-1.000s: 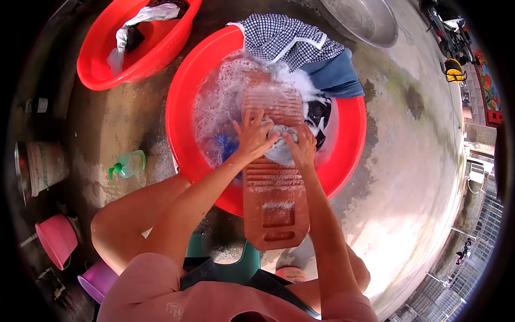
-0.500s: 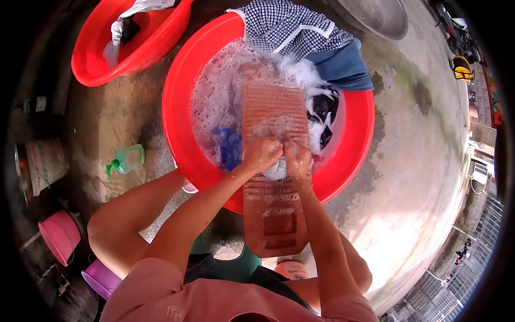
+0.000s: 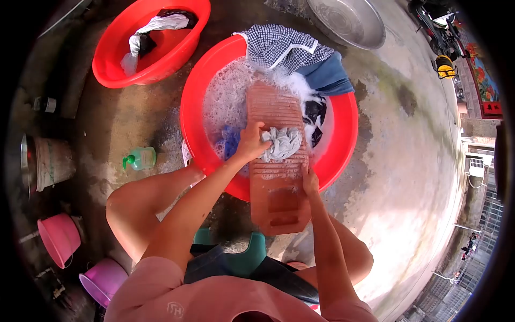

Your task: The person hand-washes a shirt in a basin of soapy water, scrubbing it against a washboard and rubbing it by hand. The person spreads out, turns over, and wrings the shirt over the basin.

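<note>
A brown ridged washboard [image 3: 273, 110] leans in a red basin [image 3: 346, 121] of sudsy water, its lower end jutting over the near rim. A wet, light grey cloth [image 3: 284, 144] lies bunched on its ridges. My left hand [image 3: 251, 142] is at the cloth's left side, thumb and fingers apart, the thumb touching it. Lower down, my right hand [image 3: 309, 181] grips the washboard's right edge. Blue fabric [image 3: 230, 140] and black fabric [image 3: 315, 111] show in the suds. A checked cloth [image 3: 281, 45] and a blue denim piece [image 3: 327, 78] hang over the far rim.
Another red basin [image 3: 110, 67] with clothes stands at the far left, a metal basin [image 3: 348, 21] at the far right. A green pump bottle [image 3: 142, 159] lies on the wet concrete floor. Pink [image 3: 59, 239] and purple [image 3: 102, 282] buckets stand at the left. A green stool [image 3: 249, 260] is beneath me.
Both hands were together on the bunched cloth. Now the right hand has moved down to the washboard's edge, the left has drawn aside, and the cloth lies exposed. The washboard has tilted slightly.
</note>
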Demonstrator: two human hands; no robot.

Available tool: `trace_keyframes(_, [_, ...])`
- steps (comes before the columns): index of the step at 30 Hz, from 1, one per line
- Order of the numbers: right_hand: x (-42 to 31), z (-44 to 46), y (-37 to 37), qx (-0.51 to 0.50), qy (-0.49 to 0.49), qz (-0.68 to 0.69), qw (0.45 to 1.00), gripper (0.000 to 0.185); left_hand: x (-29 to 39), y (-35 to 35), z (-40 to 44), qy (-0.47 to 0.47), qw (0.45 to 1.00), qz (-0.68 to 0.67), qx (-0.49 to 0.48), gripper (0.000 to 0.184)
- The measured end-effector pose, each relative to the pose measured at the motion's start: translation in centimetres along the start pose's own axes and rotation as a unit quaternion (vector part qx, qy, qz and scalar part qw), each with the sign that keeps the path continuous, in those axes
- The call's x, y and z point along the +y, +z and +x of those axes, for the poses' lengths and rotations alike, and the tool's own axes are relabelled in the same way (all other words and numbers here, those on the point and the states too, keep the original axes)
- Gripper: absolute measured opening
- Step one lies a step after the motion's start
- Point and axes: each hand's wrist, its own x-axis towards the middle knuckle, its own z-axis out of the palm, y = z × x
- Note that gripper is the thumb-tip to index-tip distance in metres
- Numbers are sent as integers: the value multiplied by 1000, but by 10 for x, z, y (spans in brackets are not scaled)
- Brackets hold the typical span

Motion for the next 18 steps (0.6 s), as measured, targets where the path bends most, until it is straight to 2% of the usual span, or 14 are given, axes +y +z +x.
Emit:
trace_keyframes(2, [-2,-23,18,4,-5,38,999,66,1,-24,-7,-87,991,5,-101,37])
trace_keyframes(3, [0,-38,25,-12,-12,7,1000,61,0,-37,-9,-136,982,-28,-130,36])
trace_keyframes(5, [-2,-58,35,-38,-29,-50,998,52,11,-67,-11,-134,969,-128,-163,38])
trace_keyframes(8, [-32,-100,7,64,-207,-233,948,39,71,-109,-1,-161,925,-288,-188,42])
trace_keyframes(9, [-38,-105,-5,76,-267,-176,945,32,103,-124,3,-136,931,-289,-179,37])
trace_keyframes(10, [-59,-107,-23,52,-252,1,966,38,134,-140,6,-109,935,-291,-171,33])
trace_keyframes(11, [-87,-114,-46,28,-230,179,956,46,165,-161,9,-89,919,-346,-166,32])
trace_keyframes(12, [-115,-126,-74,65,-267,242,931,53,192,-180,12,-70,900,-398,-162,31])
trace_keyframes(13, [-142,-142,-103,102,-304,302,898,61,212,-196,15,-54,906,-388,-162,30])
trace_keyframes(15, [-186,-173,-152,114,-411,332,841,73,238,-216,24,-11,921,-355,-161,27])
trace_keyframes(18, [-221,-175,-179,159,-498,292,801,71,274,-231,26,-60,890,-406,-199,26])
